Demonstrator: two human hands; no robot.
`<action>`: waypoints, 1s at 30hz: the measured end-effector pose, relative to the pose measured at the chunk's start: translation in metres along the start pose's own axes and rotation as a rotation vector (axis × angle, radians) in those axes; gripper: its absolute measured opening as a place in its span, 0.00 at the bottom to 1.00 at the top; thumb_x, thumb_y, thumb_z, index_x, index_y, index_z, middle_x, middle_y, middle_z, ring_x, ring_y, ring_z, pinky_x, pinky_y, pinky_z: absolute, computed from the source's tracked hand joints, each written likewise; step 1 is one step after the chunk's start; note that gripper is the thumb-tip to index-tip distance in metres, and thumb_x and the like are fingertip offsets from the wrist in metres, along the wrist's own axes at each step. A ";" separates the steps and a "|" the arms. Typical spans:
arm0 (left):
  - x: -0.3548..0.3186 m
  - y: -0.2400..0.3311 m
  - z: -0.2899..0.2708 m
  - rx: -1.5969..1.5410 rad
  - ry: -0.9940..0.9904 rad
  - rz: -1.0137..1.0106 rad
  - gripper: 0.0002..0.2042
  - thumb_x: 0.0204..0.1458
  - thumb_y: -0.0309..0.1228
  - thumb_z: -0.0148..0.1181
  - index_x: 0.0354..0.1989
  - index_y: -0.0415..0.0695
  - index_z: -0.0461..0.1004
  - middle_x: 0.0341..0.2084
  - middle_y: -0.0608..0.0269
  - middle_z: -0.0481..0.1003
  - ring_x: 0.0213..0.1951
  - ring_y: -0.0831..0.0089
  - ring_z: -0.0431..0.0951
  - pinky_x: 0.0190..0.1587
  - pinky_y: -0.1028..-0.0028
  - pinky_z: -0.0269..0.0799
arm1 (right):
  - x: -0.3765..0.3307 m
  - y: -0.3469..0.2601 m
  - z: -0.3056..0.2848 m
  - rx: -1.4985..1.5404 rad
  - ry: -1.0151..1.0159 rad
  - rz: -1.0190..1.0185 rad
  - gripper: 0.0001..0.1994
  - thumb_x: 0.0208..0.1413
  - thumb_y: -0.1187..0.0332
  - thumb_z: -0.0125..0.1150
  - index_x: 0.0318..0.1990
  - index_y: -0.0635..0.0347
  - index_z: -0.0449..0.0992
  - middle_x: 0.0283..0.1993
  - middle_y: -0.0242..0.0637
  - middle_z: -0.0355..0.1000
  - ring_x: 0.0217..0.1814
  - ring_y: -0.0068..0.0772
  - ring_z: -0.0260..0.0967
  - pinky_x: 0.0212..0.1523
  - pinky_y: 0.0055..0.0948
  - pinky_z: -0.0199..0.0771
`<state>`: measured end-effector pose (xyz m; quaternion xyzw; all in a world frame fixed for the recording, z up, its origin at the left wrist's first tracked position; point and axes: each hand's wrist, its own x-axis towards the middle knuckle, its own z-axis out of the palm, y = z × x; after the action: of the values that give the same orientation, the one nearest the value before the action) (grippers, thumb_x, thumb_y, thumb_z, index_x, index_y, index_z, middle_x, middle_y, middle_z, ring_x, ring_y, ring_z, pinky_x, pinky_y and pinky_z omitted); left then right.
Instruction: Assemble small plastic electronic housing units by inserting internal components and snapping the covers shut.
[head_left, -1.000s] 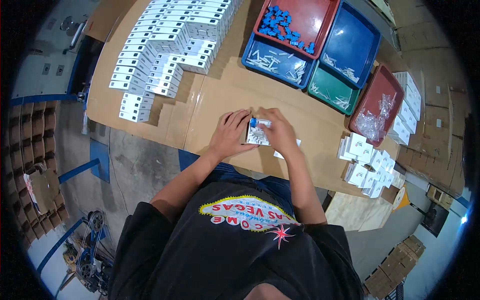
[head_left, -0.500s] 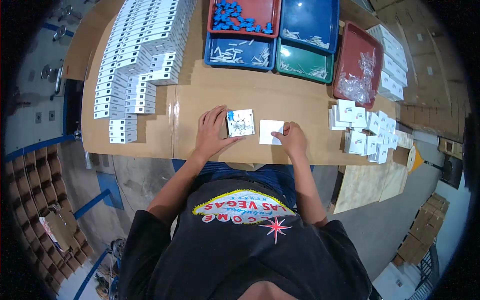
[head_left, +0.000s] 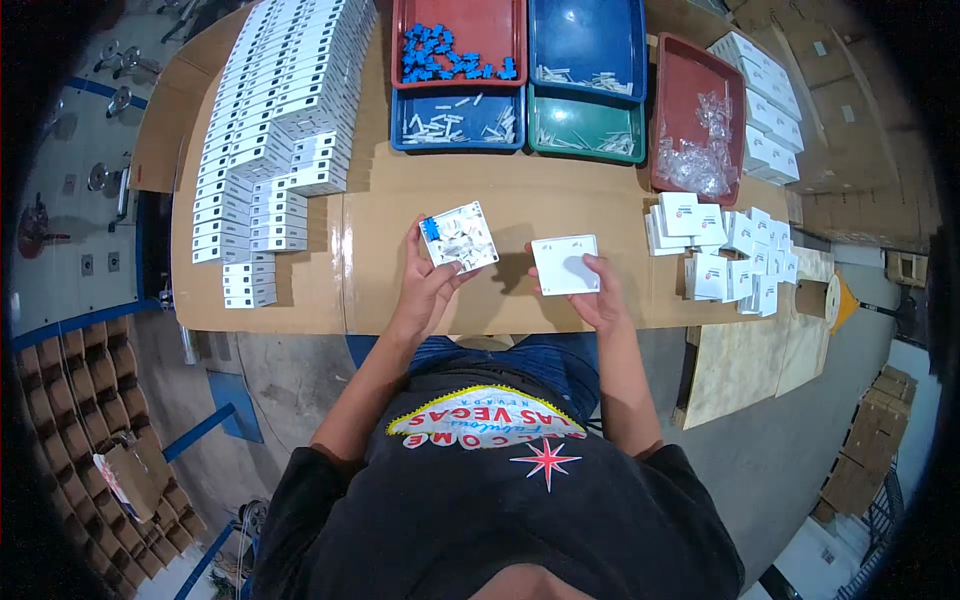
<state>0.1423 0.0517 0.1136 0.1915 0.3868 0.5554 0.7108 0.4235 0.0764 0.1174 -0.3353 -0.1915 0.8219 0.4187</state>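
Note:
My left hand (head_left: 428, 285) holds a white square plate part (head_left: 459, 238) by its near corner; a blue clip sits at its left edge and small white pieces lie in its middle. My right hand (head_left: 598, 296) holds a plain white square cover (head_left: 565, 264) a little to the right, just above the brown table (head_left: 380, 200). The two parts are apart from each other, with bare tabletop between them.
Rows of white boxes (head_left: 270, 130) fill the table's left. At the back stand a red tray of blue clips (head_left: 455, 45), blue trays (head_left: 585, 45) and a green tray (head_left: 585, 130) of white pieces, and a red tray of clear bags (head_left: 700, 120). Small white boxes (head_left: 725, 255) pile at right.
The two hands have drawn apart: the left now holds the plate with the clip, the right holds the white cover separately. The view has also shifted to look more squarely at the table.

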 end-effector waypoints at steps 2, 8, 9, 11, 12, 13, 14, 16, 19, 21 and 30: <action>0.002 0.001 0.000 0.009 -0.032 -0.004 0.28 0.66 0.28 0.53 0.74 0.47 0.53 0.64 0.50 0.69 0.62 0.57 0.75 0.62 0.54 0.75 | -0.001 -0.002 0.003 0.089 -0.114 0.004 0.29 0.59 0.46 0.61 0.59 0.59 0.69 0.68 0.72 0.62 0.59 0.66 0.74 0.57 0.54 0.78; 0.006 0.003 -0.013 -0.176 -0.120 -0.154 0.27 0.72 0.52 0.36 0.73 0.51 0.60 0.66 0.49 0.69 0.60 0.57 0.76 0.55 0.62 0.79 | -0.001 -0.010 0.015 0.118 -0.334 -0.009 0.28 0.54 0.42 0.65 0.50 0.54 0.69 0.69 0.78 0.58 0.64 0.64 0.69 0.63 0.54 0.69; 0.006 0.003 -0.012 -0.266 -0.175 -0.164 0.28 0.71 0.54 0.37 0.73 0.53 0.59 0.67 0.47 0.67 0.62 0.55 0.75 0.57 0.59 0.78 | -0.001 -0.011 0.017 0.085 -0.356 -0.030 0.29 0.51 0.43 0.68 0.49 0.55 0.69 0.68 0.76 0.59 0.65 0.64 0.68 0.66 0.54 0.65; 0.005 0.006 -0.004 -0.357 -0.231 -0.177 0.29 0.71 0.56 0.37 0.74 0.55 0.58 0.68 0.45 0.66 0.63 0.53 0.74 0.58 0.57 0.77 | -0.001 -0.011 0.017 0.053 -0.374 -0.051 0.30 0.48 0.44 0.71 0.48 0.57 0.69 0.68 0.75 0.60 0.67 0.63 0.66 0.69 0.54 0.62; 0.004 0.011 0.004 -0.421 -0.207 -0.217 0.28 0.71 0.57 0.37 0.73 0.57 0.59 0.69 0.43 0.65 0.64 0.49 0.72 0.59 0.51 0.76 | 0.000 -0.011 0.016 0.042 -0.408 -0.061 0.31 0.46 0.46 0.74 0.47 0.57 0.68 0.68 0.73 0.60 0.68 0.62 0.65 0.71 0.53 0.58; 0.003 0.013 0.009 -0.484 -0.183 -0.257 0.27 0.71 0.58 0.36 0.71 0.59 0.61 0.69 0.41 0.64 0.66 0.45 0.71 0.60 0.45 0.75 | -0.001 -0.011 0.015 0.030 -0.441 -0.071 0.31 0.44 0.47 0.76 0.46 0.58 0.68 0.68 0.71 0.61 0.69 0.62 0.64 0.73 0.53 0.54; 0.003 0.014 0.010 -0.485 -0.182 -0.257 0.27 0.71 0.58 0.36 0.71 0.59 0.61 0.69 0.41 0.64 0.66 0.45 0.71 0.60 0.45 0.75 | 0.000 -0.012 0.015 0.030 -0.440 -0.070 0.31 0.44 0.47 0.76 0.46 0.58 0.68 0.68 0.71 0.61 0.69 0.62 0.64 0.73 0.53 0.54; 0.005 0.015 0.012 -0.529 -0.231 -0.304 0.28 0.69 0.60 0.36 0.71 0.60 0.60 0.71 0.38 0.60 0.69 0.38 0.65 0.63 0.38 0.69 | -0.001 -0.013 0.015 0.034 -0.465 -0.046 0.30 0.42 0.48 0.76 0.44 0.57 0.68 0.67 0.68 0.62 0.71 0.61 0.62 0.74 0.51 0.51; 0.007 0.016 0.014 -0.576 -0.253 -0.314 0.28 0.69 0.60 0.36 0.71 0.61 0.60 0.72 0.38 0.59 0.69 0.35 0.63 0.66 0.35 0.64 | 0.003 -0.010 0.009 0.014 -0.485 -0.075 0.35 0.44 0.47 0.77 0.52 0.60 0.69 0.69 0.68 0.60 0.70 0.63 0.63 0.73 0.55 0.55; 0.007 0.016 0.013 -0.565 -0.257 -0.297 0.28 0.70 0.59 0.36 0.72 0.61 0.59 0.72 0.38 0.59 0.70 0.35 0.63 0.66 0.35 0.64 | -0.002 -0.013 0.024 0.047 -0.421 -0.078 0.37 0.48 0.45 0.73 0.58 0.60 0.67 0.70 0.68 0.60 0.68 0.64 0.65 0.69 0.57 0.61; 0.011 0.013 0.018 -0.508 -0.240 -0.290 0.27 0.72 0.55 0.32 0.75 0.59 0.55 0.70 0.48 0.64 0.67 0.42 0.68 0.67 0.37 0.64 | 0.018 -0.022 0.032 0.255 -0.211 -0.021 0.36 0.68 0.43 0.49 0.74 0.57 0.57 0.74 0.61 0.58 0.61 0.57 0.74 0.51 0.54 0.82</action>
<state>0.1487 0.0692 0.1301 0.0148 0.1720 0.5007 0.8482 0.4053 0.1029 0.1463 -0.1893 -0.1321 0.8658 0.4441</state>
